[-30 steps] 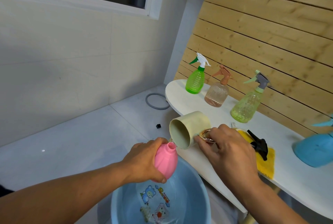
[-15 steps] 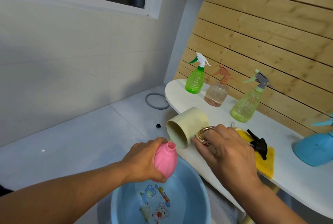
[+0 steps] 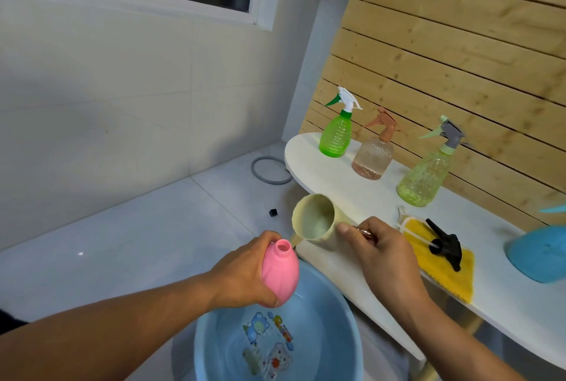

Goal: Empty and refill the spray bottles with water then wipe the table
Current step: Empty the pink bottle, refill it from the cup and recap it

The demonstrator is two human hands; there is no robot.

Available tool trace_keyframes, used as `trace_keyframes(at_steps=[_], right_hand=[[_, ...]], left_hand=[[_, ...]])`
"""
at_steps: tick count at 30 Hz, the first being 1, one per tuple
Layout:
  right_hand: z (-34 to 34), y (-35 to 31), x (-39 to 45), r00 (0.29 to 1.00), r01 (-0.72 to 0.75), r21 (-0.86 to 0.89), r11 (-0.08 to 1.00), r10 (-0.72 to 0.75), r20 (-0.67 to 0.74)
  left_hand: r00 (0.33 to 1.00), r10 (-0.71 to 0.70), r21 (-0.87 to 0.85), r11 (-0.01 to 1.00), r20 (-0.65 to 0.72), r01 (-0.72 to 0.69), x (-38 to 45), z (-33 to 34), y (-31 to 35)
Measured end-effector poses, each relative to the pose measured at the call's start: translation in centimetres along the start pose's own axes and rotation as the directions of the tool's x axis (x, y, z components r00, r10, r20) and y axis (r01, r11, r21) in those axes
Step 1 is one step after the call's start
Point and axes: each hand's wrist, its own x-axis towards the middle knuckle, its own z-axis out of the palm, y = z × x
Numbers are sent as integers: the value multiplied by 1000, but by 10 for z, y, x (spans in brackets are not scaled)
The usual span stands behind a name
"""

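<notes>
My left hand (image 3: 245, 270) grips a pink spray bottle (image 3: 280, 270) without its cap, held tilted above a blue basin (image 3: 343, 319) of water. Its open neck points up and to the right. My right hand (image 3: 379, 246) holds a cream cup (image 3: 318, 218) by its metal handle. The cup lies tipped on its side, mouth facing left, just above and right of the pink bottle's neck. A black spray head (image 3: 444, 244) rests on a yellow cloth (image 3: 441, 261) on the white table (image 3: 330, 178).
Three capped spray bottles stand along the wooden wall: bright green (image 3: 337, 132), peach (image 3: 373, 154) and pale green (image 3: 425, 175). A blue bottle (image 3: 539, 255) sits at the right edge. A grey ring (image 3: 271, 171) and a small black piece (image 3: 273, 212) lie on the tiled floor.
The cup has lifted away from the pink bottle's neck and rolled back a little. The pink bottle's mouth is now uncovered and in full view.
</notes>
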Motion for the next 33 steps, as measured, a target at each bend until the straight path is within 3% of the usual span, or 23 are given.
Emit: trace_keyframes(at_steps=[3, 7, 12, 16, 20, 26, 29, 33], right_hand=[[15, 20, 17, 978, -193, 89, 977, 184, 94], [48, 55, 29, 926, -344, 119, 931, 315, 209], [90, 105, 26, 791, -438, -48, 898, 409, 455], [125, 152, 11, 766, -217, -302, 928, 353, 538], [151, 188, -4, 743, 2, -431, 902, 287, 604], [180, 214, -20, 705, 285, -609, 740, 269, 656], [192, 216, -25, 687, 317, -647, 693, 303, 660], [206, 212, -29, 665, 223, -625, 748, 352, 658]], left_hand=[[1000, -30, -44, 999, 8, 30, -1, -2, -6], [999, -38, -81, 996, -29, 35, 1, -3, -11], [994, -58, -134, 990, -91, 46, 8, -4, -16], [988, -84, -169, 984, -129, 62, 14, -9, -16], [984, -101, -187, 980, -148, 73, 22, -13, -18], [982, -128, -190, 977, -139, 100, 26, -16, -21], [985, -122, -150, 983, -126, 102, 24, -15, -21], [987, -120, -109, 988, -111, 108, 22, -16, -23]])
